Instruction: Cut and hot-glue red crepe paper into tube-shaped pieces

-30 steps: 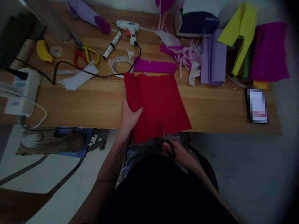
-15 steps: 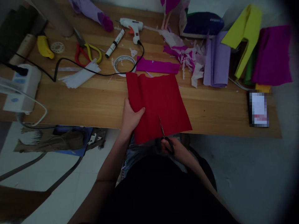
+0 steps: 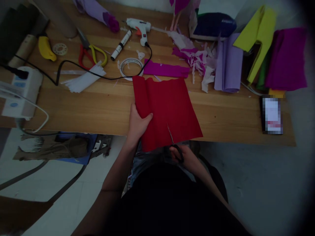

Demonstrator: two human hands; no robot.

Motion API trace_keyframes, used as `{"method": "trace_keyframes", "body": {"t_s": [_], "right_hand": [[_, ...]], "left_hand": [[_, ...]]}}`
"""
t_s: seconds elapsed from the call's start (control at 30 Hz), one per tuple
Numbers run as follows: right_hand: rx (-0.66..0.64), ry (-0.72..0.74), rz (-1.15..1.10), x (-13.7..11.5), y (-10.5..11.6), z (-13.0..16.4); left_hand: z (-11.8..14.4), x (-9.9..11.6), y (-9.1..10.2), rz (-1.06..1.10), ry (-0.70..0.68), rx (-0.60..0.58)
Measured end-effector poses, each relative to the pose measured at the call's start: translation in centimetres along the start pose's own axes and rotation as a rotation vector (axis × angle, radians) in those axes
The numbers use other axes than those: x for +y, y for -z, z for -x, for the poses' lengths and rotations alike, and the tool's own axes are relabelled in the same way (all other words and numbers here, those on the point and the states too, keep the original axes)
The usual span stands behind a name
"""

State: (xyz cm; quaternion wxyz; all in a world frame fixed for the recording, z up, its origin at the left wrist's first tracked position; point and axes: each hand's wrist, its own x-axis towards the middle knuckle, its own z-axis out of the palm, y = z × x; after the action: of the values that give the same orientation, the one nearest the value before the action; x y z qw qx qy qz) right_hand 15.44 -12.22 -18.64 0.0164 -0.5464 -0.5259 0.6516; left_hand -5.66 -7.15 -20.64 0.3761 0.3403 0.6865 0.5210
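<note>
A sheet of red crepe paper lies on the wooden table and hangs over its near edge. My left hand presses down on the sheet's left side, thumb on top. My right hand, just below the table edge, grips black-handled scissors. The blades point up into the sheet's lower edge.
Behind the red sheet lie a tape ring, a magenta strip, a glue gun with a black cord, a marker, red-and-yellow scissors and paper scraps. A power strip sits at left, folded coloured paper at right.
The scissor blades have crept slightly further up into the red sheet. My left hand stays on the paper. The view shifted a little.
</note>
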Motion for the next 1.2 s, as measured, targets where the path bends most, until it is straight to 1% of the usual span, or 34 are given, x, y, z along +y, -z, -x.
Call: {"method": "trace_keyframes", "body": {"t_s": [0.27, 0.37, 0.6, 0.77, 0.87, 0.97, 1.07, 1.13, 1.2], "right_hand": [[-0.043, 0.022, 0.020, -0.5, 0.3, 0.1], [-0.055, 0.033, 0.051, -0.8, 0.4, -0.1], [-0.033, 0.037, 0.054, -1.1, 0.5, -0.7], [-0.040, 0.041, 0.047, -1.8, 0.4, -1.0], [-0.038, 0.043, 0.039, -2.1, 0.4, -0.9], [-0.029, 0.040, 0.028, -2.0, 0.6, -0.8], [-0.033, 0.044, 0.024, -1.7, 0.7, -0.6], [-0.045, 0.049, 0.025, -1.5, 0.7, -0.6], [-0.060, 0.047, 0.026, -1.4, 0.6, -0.6]], "left_hand": [[0.0, -0.1, -0.1, 0.019, -0.019, 0.000], [0.0, -0.2, -0.1, 0.013, -0.001, -0.005], [0.1, 0.3, 0.0, -0.002, 0.016, -0.010], [0.1, 0.2, 0.1, -0.015, -0.012, -0.003], [0.3, 0.1, 0.2, 0.024, 0.002, -0.006], [0.8, 0.5, 0.7, 0.126, 0.065, -0.063], [1.7, 1.4, 1.6, 0.192, 0.131, -0.187], [2.3, 2.0, 2.1, 0.147, 0.153, -0.241], [2.8, 2.4, 2.3, 0.046, 0.130, -0.258]]}}
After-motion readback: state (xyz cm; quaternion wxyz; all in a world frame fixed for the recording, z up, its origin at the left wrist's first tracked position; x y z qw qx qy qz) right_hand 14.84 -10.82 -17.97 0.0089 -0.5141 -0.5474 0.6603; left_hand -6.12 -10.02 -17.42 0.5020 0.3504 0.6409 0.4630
